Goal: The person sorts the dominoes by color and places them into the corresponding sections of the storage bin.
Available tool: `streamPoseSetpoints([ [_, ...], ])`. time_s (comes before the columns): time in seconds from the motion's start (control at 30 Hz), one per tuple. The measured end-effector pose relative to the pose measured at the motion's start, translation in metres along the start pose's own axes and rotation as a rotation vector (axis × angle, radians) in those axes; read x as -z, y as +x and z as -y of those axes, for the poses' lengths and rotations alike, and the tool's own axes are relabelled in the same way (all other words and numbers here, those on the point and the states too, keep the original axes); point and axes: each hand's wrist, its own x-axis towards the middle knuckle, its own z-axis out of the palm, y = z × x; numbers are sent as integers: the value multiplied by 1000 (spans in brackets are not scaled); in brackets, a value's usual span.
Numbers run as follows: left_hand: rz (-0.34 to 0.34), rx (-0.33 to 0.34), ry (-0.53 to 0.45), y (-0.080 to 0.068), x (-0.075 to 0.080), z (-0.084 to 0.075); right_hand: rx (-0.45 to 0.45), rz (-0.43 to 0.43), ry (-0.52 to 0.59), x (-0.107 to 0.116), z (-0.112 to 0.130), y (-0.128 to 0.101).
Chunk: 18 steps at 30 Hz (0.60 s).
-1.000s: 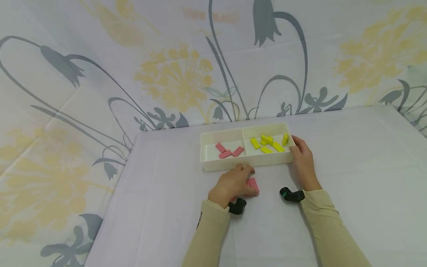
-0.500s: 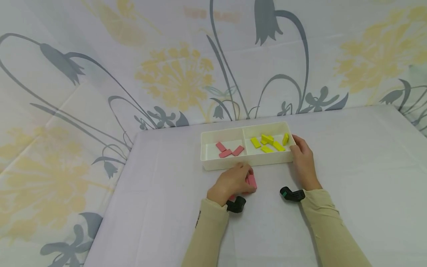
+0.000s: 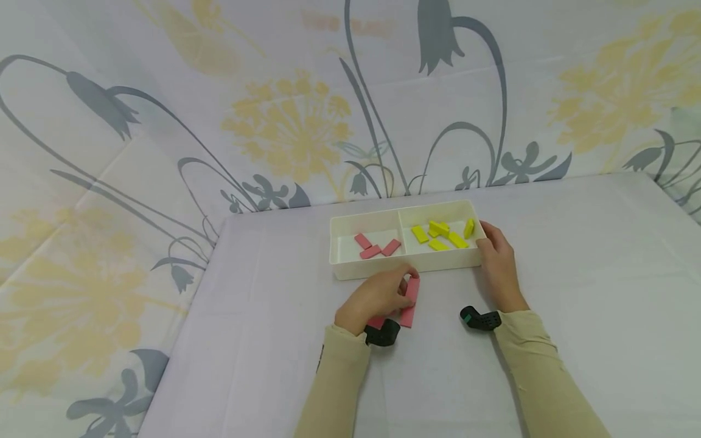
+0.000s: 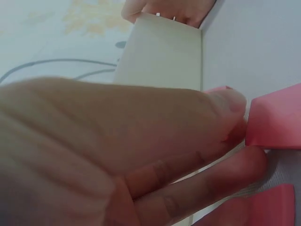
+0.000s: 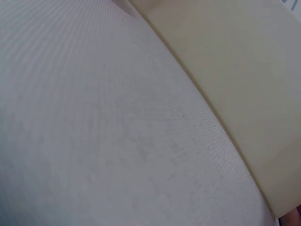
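Note:
A white two-compartment tray [image 3: 361,270] stands on the table. Several flat pink blocks [image 3: 391,247] lie in its left compartment, several yellow ones [image 3: 438,245] in the right. My left hand [image 3: 378,296] is close in front of the tray, pinching a pink block [image 3: 413,288] between thumb and fingers; in the left wrist view the thumb covers most of it. Just nearer lies another pink block [image 3: 407,317], its end close to the fingertips. One more pink block [image 3: 376,322] shows partly beneath the hand. My right hand [image 3: 499,266] grips the tray's right end, thumb over the near corner.
A white cloth covers the table [image 3: 263,340]. Behind it and on the left hangs a flower-patterned cloth [image 3: 296,121]. Each wrist wears a small black camera, the right one [image 3: 479,319] near the table in front of the tray.
My left hand has shifted slightly left and toward the tray, turning the pinched pink block more upright in view; the pink block nearer me has come into sight. My right hand stays on the tray.

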Motion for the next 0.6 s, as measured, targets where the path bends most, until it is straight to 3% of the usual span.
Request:
streamPoseSetpoints([
  [0.23, -10, -59, 3, -1, 1, 2, -3, -2, -2, 1, 0, 0],
  [0.47, -23, -56, -6, -2, 3, 3, 4, -3, -6, 1, 1, 1],
  [0.6, -28, -60, -62, -3, 4, 3, 1, -2, 0, 1, 1, 0],
])
